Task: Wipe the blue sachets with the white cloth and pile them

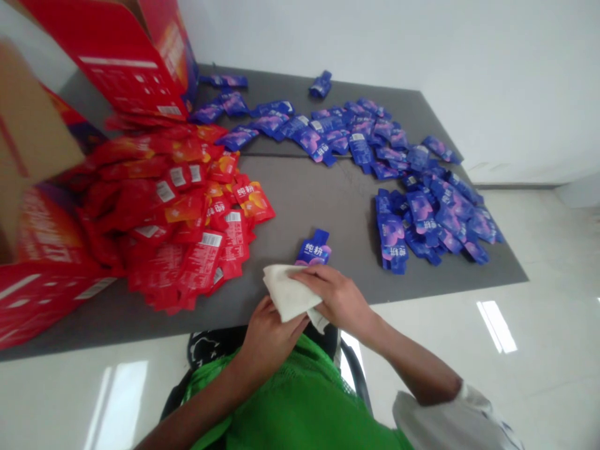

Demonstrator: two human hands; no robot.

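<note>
Left hand and right hand clamp a white cloth together.
A blue sachet lies just beyond on the gray table; red sachets left, blue sachets right.

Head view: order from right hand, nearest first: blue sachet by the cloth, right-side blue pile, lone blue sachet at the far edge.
From the right hand, which is on the white cloth:
1. Blue sachet: just ahead of the hand, on the grey table.
2. Blue sachet pile: off to the hand's right.
3. Lone blue sachet: straight ahead, at the table's far edge.
</note>
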